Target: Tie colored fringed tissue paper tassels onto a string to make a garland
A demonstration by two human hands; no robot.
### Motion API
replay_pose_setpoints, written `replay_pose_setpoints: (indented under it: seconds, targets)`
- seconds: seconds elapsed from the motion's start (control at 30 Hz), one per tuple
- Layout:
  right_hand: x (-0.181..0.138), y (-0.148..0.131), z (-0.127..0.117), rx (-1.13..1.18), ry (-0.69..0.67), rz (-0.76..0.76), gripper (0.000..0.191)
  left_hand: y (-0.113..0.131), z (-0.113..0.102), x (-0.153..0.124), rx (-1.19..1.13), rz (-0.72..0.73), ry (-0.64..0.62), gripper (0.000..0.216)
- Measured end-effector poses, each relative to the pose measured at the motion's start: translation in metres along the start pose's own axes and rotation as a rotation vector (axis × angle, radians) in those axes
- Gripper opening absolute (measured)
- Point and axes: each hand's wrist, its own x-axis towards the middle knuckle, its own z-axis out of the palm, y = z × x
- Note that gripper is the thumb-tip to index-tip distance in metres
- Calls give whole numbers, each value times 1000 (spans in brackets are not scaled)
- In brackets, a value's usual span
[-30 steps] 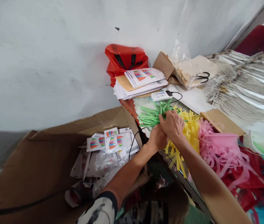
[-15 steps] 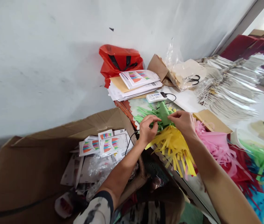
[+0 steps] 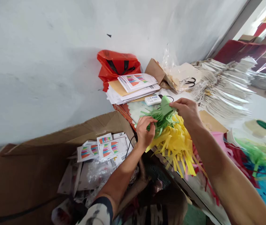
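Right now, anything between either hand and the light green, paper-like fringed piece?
Nothing visible. The right hand pinches the light green fringed piece directly; the left hand is at its strands, grip unclear. The yellow fringed piece lies alongside, not between.

Table (image 3: 262, 104) bearing yellow fringe (image 3: 180, 143), paper stack (image 3: 139, 82), white device (image 3: 152, 100), pale bundles (image 3: 231, 92)

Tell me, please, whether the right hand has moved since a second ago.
Yes: judged against the white device, the right hand has moved to the right in the view and somewhat upward.
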Motion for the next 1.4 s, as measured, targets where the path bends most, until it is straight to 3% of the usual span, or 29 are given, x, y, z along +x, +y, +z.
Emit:
replay_pose_setpoints:
  seconds: [0.13,0.27,0.37,0.4,0.5,0.7,0.87,0.97,1.07,1.3,1.4]
  targets:
    - [2,-16,-3,113,-71,42,30,1,-2,4,35,4,26,20]
    - [2,-18,-4,109,17,8,26,5,-5,7,15,17,53,15]
    - [3,-24,-7,181,77,-120,22,7,-1,4,-27,-26,-27,8]
    - [5,-27,-9,220,95,-143,20,6,2,2,-30,-39,-67,15]
    - [11,-37,-19,333,151,-98,16,-1,14,-5,45,-61,-141,28]
    - [25,-50,-64,502,197,-81,20,-23,24,-7,246,-73,-187,38]
    - [27,-59,-126,543,301,-417,22,-30,22,-7,358,-8,-418,43]
    - [12,-60,-152,542,344,-552,19,-36,21,-4,369,-8,-561,48]
    - [-14,-54,-160,556,394,-551,13,-47,20,9,432,-11,-643,52]
    - [-73,-42,-179,557,406,-499,12,-76,12,55,507,-2,-702,55]
    - [-98,-45,-187,532,390,-470,11,-75,8,65,528,-3,-709,48]
